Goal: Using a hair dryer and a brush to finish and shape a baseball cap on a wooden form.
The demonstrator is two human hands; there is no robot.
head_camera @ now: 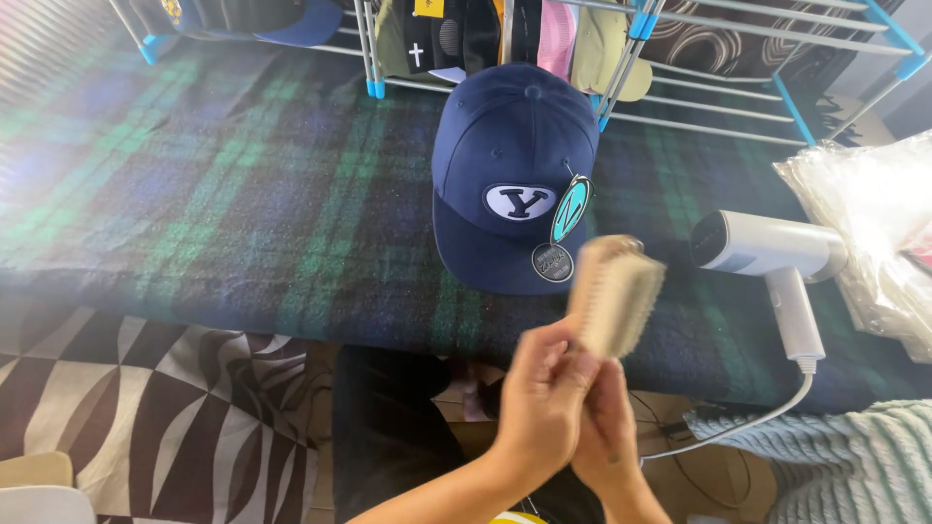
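Pale bristle brush (615, 294) gripped in both hands, left hand (541, 398) over right hand (609, 427), near navy cap (512, 175).

Two arms come up from the bottom of the picture. Both are bare, with no sleeves on them. No watch, band or bracelet shows on either wrist. The left hand (544, 398) has no glove and no ring that can be seen. The right hand (607, 427) is bare too, and partly hidden behind the left one. The fingers are a bit blurry, so the nails are hard to make out. Below the arms there is dark cloth, maybe trousers on the person's lap, but that is hard to tell. A small bit of yellow shows at the bottom edge.
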